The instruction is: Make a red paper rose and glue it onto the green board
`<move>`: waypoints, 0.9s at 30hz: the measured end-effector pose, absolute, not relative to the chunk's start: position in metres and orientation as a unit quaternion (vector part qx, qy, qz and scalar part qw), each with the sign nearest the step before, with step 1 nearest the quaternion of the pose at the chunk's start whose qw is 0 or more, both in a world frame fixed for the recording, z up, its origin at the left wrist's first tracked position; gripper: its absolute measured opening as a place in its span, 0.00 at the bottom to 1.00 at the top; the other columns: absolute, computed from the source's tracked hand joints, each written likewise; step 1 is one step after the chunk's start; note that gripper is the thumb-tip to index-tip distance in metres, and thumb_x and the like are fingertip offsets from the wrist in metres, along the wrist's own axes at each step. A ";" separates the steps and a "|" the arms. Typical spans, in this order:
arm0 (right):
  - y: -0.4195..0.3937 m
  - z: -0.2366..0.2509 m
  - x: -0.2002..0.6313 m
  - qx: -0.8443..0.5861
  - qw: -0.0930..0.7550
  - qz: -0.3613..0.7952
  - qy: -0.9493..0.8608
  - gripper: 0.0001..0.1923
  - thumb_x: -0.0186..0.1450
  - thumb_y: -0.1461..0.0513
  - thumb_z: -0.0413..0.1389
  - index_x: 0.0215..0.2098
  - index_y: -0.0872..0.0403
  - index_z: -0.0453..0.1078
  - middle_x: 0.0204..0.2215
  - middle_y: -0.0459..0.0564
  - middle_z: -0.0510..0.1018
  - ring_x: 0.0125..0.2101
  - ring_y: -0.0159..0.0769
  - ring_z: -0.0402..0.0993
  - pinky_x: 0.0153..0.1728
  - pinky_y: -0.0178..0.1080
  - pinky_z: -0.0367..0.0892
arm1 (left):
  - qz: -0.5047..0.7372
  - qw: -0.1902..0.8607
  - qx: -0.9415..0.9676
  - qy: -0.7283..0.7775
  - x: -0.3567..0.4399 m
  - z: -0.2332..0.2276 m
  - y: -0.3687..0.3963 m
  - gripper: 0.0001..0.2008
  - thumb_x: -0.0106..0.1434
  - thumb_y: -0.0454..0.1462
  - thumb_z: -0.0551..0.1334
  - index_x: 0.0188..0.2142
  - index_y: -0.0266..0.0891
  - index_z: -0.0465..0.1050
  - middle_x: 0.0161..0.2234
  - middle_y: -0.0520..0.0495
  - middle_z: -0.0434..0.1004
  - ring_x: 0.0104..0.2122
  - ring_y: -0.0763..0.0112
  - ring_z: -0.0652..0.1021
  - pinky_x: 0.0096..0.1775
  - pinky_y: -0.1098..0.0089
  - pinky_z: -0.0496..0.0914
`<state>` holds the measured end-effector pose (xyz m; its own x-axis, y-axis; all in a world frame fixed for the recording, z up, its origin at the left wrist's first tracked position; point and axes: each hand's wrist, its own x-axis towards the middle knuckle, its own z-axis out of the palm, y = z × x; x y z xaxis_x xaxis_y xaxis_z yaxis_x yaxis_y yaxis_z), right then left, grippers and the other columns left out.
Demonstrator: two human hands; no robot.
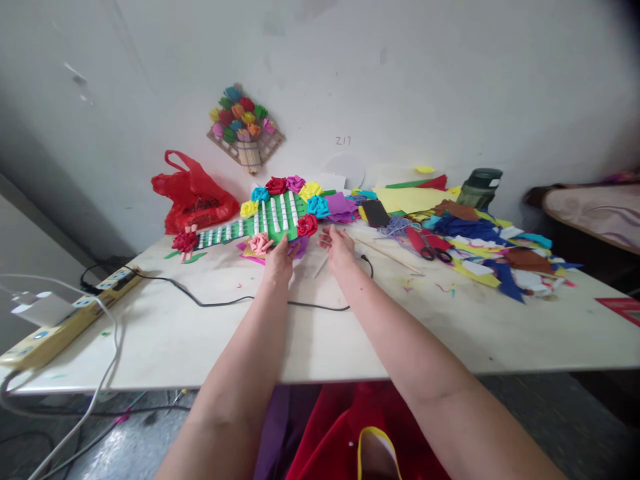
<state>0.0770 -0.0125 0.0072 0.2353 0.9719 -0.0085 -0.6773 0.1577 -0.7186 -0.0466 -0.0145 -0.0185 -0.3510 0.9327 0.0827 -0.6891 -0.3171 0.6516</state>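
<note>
A guitar-shaped paper craft (273,215) lies toward the back of the table, green with white strips and edged with crepe-paper roses in several colours. My left hand (281,261) grips its lower edge, between the pink rose (261,244) and the red rose (307,225). Just right of that red rose, my right hand (338,247) is open with its fingers apart, holding nothing that I can see. Purple and yellow paper (299,249) shows beneath the craft's near edge.
A red plastic bag (193,195) stands at the back left. To the right are red-handled scissors (429,247), a dark phone-like slab (377,214), a wooden stick (390,256), paper scraps (467,227) and a bottle (480,189). A black cable (200,303) crosses the table from a power strip (70,327).
</note>
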 end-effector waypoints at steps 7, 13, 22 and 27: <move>-0.010 0.024 0.101 -0.201 0.715 0.649 -0.163 0.16 0.70 0.60 0.41 0.25 0.53 0.59 0.25 0.49 0.78 0.29 0.30 0.76 0.33 0.36 0.73 | 0.788 0.521 0.201 0.259 -0.045 -0.015 -0.018 0.12 0.54 0.28 0.64 0.34 0.41 0.65 0.29 0.55 0.75 0.28 0.75 0.77 0.42 0.65 0.71; 0.013 0.017 0.117 -0.371 0.763 0.473 -0.238 0.13 0.66 0.58 0.46 0.25 0.53 0.63 0.38 0.52 0.78 0.46 0.34 0.73 0.46 0.41 0.69 | 0.788 0.520 0.206 0.259 -0.048 -0.018 -0.016 0.13 0.52 0.28 0.67 0.33 0.41 0.65 0.29 0.56 0.75 0.30 0.74 0.77 0.43 0.64 0.71; 0.016 0.006 0.123 -0.552 0.707 0.213 -0.387 0.10 0.58 0.59 0.55 0.21 0.54 0.67 0.44 0.55 0.76 0.52 0.41 0.68 0.52 0.45 0.62 | 0.789 0.511 0.215 0.265 -0.047 -0.018 -0.015 0.14 0.50 0.29 0.68 0.33 0.42 0.65 0.30 0.55 0.76 0.30 0.73 0.77 0.40 0.66 0.73; -0.013 0.006 0.081 -0.478 0.613 0.476 -0.411 0.09 0.58 0.65 0.56 0.20 0.55 0.65 0.16 0.44 0.72 0.18 0.31 0.70 0.20 0.34 0.66 | 0.791 0.510 0.214 0.261 -0.047 -0.020 -0.013 0.15 0.50 0.30 0.68 0.34 0.41 0.65 0.29 0.54 0.76 0.28 0.75 0.77 0.37 0.70 0.73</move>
